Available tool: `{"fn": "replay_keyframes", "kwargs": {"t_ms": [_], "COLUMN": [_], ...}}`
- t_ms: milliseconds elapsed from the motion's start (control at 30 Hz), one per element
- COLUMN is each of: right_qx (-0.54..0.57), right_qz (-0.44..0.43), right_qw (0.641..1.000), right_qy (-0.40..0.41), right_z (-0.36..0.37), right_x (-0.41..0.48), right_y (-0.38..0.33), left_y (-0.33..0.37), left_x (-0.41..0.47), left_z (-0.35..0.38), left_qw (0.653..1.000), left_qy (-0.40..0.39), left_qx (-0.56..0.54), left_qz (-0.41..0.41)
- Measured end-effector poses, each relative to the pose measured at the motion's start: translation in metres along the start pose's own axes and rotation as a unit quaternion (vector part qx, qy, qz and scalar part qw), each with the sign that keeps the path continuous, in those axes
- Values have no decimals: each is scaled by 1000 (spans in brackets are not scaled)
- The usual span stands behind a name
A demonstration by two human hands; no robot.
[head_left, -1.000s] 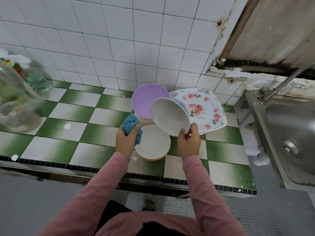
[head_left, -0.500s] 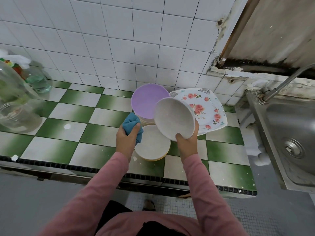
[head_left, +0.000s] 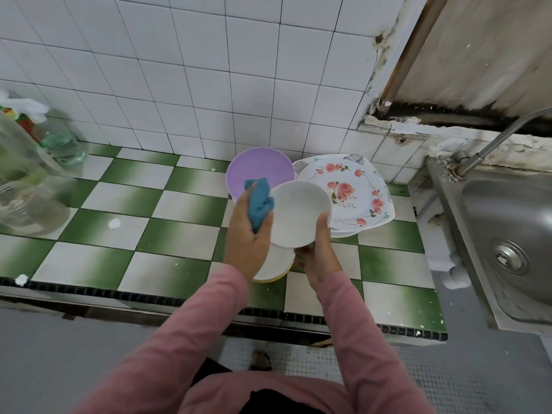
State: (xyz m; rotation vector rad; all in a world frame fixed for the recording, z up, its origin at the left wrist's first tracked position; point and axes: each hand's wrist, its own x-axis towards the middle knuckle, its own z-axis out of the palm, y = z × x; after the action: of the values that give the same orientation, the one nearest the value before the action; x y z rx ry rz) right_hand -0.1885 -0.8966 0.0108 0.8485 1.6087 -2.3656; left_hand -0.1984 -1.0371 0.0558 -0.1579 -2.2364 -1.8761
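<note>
My right hand [head_left: 317, 254] grips a small white plate [head_left: 294, 215] by its lower right rim and holds it tilted above the counter. A bunched blue cloth [head_left: 259, 202] is held in my left hand [head_left: 248, 238], and the cloth lies against the plate's left edge. Under both hands a stack of white plates with a yellow rim [head_left: 273, 268] rests on the counter, partly hidden. Behind stand a purple plate [head_left: 258, 168] on its own stack and a large rose-patterned plate [head_left: 348, 192].
The counter [head_left: 155, 234] has green and white checked tiles and a dark front edge. Clear jars and a bottle [head_left: 27, 180] stand at the far left. A steel sink [head_left: 507, 240] with a tap [head_left: 493, 141] is at the right. White wall tiles rise behind.
My left hand rose from beside the low stack and brought the blue cloth to the white plate's left edge. My right hand drew the plate slightly left and lower.
</note>
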Motion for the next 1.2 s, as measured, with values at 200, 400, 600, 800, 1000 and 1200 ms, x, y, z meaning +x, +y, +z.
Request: {"fn": "replay_keyframes", "kwargs": {"t_ms": [200, 400, 600, 800, 1000, 1200], "right_qx": [111, 143, 152, 187, 210, 175], "right_qz": [-27, -32, -44, -26, -32, -36], "right_qw": [991, 988, 982, 980, 971, 979], "right_qy": [-64, -58, -99, -60, -107, -95], "right_z": [2, -1, 10, 5, 12, 16], "right_x": [2, -3, -4, 3, -8, -13], "right_y": [3, 7, 0, 2, -11, -8], "left_y": [-10, -7, -12, -12, -6, -8], "left_x": [-6, -13, -9, 9, 20, 19], "left_z": [23, 34, 30, 15, 19, 28], "left_qw": [894, 887, 871, 769, 740, 803], "left_qy": [-297, -396, -374, -463, -358, -397], "left_qx": [330, 86, 316, 440, 569, 445], "left_qz": [-58, -220, -34, -15, 25, 5]}}
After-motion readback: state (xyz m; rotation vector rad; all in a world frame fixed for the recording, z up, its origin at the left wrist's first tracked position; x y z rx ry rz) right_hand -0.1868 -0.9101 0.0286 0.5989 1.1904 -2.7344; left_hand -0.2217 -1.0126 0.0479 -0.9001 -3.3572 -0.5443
